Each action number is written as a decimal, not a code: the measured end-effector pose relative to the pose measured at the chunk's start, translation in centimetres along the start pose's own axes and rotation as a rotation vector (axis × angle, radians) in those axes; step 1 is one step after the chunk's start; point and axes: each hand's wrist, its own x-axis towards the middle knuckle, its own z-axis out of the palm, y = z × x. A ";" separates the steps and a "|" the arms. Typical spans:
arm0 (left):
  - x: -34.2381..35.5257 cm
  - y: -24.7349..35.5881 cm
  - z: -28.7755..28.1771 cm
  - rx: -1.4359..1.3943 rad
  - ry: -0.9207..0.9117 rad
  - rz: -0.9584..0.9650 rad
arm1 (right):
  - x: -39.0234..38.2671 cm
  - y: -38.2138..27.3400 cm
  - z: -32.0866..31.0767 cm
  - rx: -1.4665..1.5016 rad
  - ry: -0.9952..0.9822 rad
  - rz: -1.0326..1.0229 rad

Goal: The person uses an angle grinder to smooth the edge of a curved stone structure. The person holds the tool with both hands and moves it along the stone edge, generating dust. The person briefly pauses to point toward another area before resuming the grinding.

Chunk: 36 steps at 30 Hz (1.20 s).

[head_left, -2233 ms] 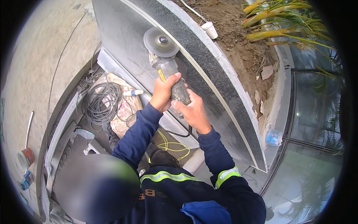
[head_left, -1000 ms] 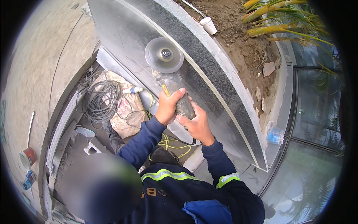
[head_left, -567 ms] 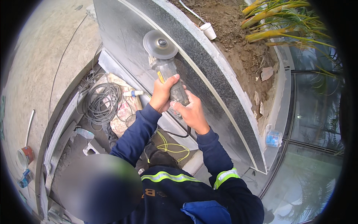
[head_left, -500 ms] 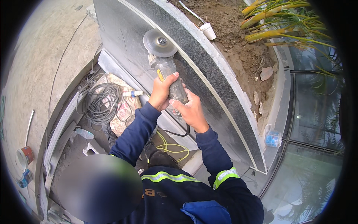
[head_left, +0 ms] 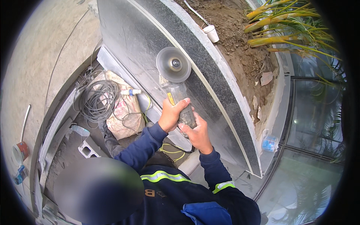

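Observation:
An angle grinder (head_left: 179,98) is held in both of my hands, its round cutting disc (head_left: 173,64) toward the far side and its face turned up to me. My left hand (head_left: 171,115) wraps the middle of the body, thumb across the top. Farther back, my right hand (head_left: 198,133) grips the rear end, where a black cord comes out. Beneath the disc lies a dark grey stone slab wall (head_left: 210,71) with a pale groove line (head_left: 204,80) along it. The disc's right edge appears close to that line; whether it touches the stone I cannot tell.
Left of me a coiled grey cable (head_left: 98,101) lies on a pale sack (head_left: 125,122), near a plug connector (head_left: 131,92) and a concrete block (head_left: 90,148). Yellow cord (head_left: 170,150) runs below my arms. Beyond the wall are soil (head_left: 240,56), a white cup (head_left: 211,33), palm stems (head_left: 270,22) and glass panels (head_left: 315,120).
Both hands and the grinder have moved right and toward me along the slab. The disc now sits nearer the groove's middle stretch. My grip looks the same, and the view has shifted slightly.

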 end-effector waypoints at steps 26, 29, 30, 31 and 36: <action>3.2 2.1 -0.7 -0.018 0.013 -0.008 | 4.0 -1.1 0.3 -0.009 -0.071 -0.065; 3.8 3.1 -0.7 -0.016 0.014 -0.005 | 4.7 -1.5 1.3 0.049 -0.022 -0.042; 4.1 3.4 -0.7 -0.011 0.014 -0.009 | 5.1 -1.7 1.5 0.055 -0.021 -0.055; 4.4 3.6 -0.7 -0.005 0.014 -0.014 | 5.4 -1.8 1.6 0.060 -0.019 -0.069; 4.5 3.6 -0.9 -0.005 0.001 -0.015 | 5.2 -1.9 1.7 0.041 -0.016 -0.044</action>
